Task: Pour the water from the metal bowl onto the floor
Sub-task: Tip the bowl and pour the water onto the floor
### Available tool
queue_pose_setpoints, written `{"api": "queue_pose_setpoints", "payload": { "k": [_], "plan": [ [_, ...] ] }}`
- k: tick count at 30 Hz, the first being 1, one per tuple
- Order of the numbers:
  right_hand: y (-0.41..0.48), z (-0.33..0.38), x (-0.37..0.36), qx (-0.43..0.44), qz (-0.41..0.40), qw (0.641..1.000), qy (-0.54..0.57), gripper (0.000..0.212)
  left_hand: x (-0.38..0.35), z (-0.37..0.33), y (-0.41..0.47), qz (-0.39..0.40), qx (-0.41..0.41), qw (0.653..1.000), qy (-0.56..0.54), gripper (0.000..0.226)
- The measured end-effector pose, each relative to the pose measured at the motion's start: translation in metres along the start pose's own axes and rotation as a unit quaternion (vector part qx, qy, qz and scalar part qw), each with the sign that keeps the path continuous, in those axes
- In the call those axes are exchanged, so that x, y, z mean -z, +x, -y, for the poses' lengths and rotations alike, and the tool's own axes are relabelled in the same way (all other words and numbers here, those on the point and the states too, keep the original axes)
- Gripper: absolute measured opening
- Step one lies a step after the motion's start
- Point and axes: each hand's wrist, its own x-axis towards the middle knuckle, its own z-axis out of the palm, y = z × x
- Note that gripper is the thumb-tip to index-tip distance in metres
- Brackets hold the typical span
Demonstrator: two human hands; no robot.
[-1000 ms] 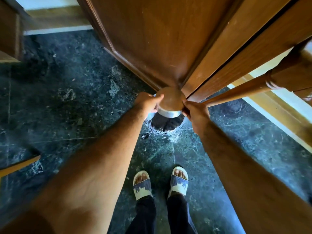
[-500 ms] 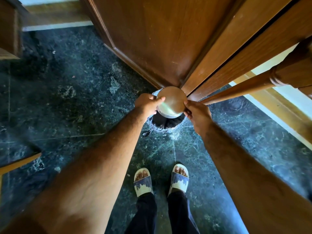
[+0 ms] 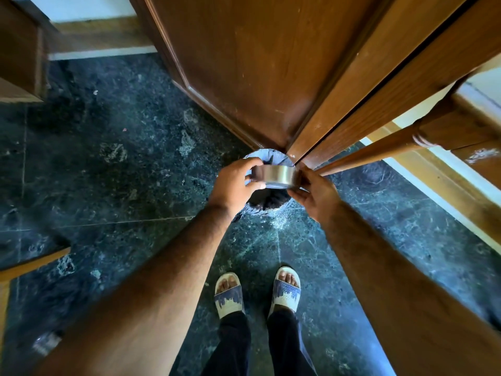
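Note:
A small round metal bowl (image 3: 275, 175) is held between both hands above a bin lined with a dark bag (image 3: 267, 200). The bowl is tipped away from me so its shiny side wall faces the camera and its opening is hidden. My left hand (image 3: 234, 185) grips its left side with thumb and fingers. On the bowl's right side, my right hand (image 3: 313, 189) pinches the rim. No water is visible. The dark green marble floor (image 3: 135, 172) lies below.
A brown wooden door (image 3: 244, 63) and its frame (image 3: 366, 90) rise just behind the bin. A wooden furniture leg (image 3: 379, 153) slants in from the right. Another wooden edge (image 3: 32, 263) juts in at the left. My feet in sandals (image 3: 229, 294) stand behind the bin.
The bowl has been tipped further away from me: earlier its open top faced the camera, now only its side wall shows. Both hands have stayed on it above the bin.

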Motion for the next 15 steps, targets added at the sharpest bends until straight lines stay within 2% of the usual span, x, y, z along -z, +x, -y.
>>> {"api": "queue_pose_setpoints", "payload": {
  "k": [3, 5, 6, 8, 10, 12, 13, 15],
  "plan": [
    [-0.011, 0.002, 0.0, 0.0, 0.003, 1.0, -0.002, 0.01, 0.003, -0.002, -0.011, -0.019, -0.055, 0.994, 0.095, 0.043],
    [-0.02, 0.003, -0.003, 0.013, 0.007, 1.0, -0.021, 0.004, 0.005, -0.002, -0.018, -0.03, -0.062, 0.992, 0.104, 0.043],
    [-0.026, 0.005, -0.005, 0.027, 0.007, 0.999, -0.024, 0.007, 0.006, -0.002, -0.021, -0.034, -0.054, 0.994, 0.09, 0.044],
    [-0.034, 0.006, -0.009, 0.05, -0.005, 0.998, -0.027, 0.021, 0.008, 0.0, -0.027, -0.039, -0.003, 0.998, 0.039, 0.05],
    [-0.042, 0.007, -0.013, 0.071, -0.02, 0.997, -0.02, 0.021, 0.01, -0.007, -0.033, -0.057, 0.08, 0.994, -0.051, 0.054],
    [-0.053, 0.007, -0.015, 0.095, -0.009, 0.995, -0.016, 0.009, 0.015, -0.023, -0.038, -0.095, 0.172, 0.959, -0.203, 0.045],
    [-0.059, 0.006, -0.016, 0.111, -0.003, 0.994, -0.022, 0.012, 0.018, -0.032, -0.039, -0.109, 0.211, 0.935, -0.263, 0.036],
    [-0.07, 0.004, -0.015, 0.147, 0.006, 0.988, -0.036, 0.02, 0.025, -0.049, -0.041, -0.118, 0.25, 0.915, -0.294, 0.025]
  ]
}}
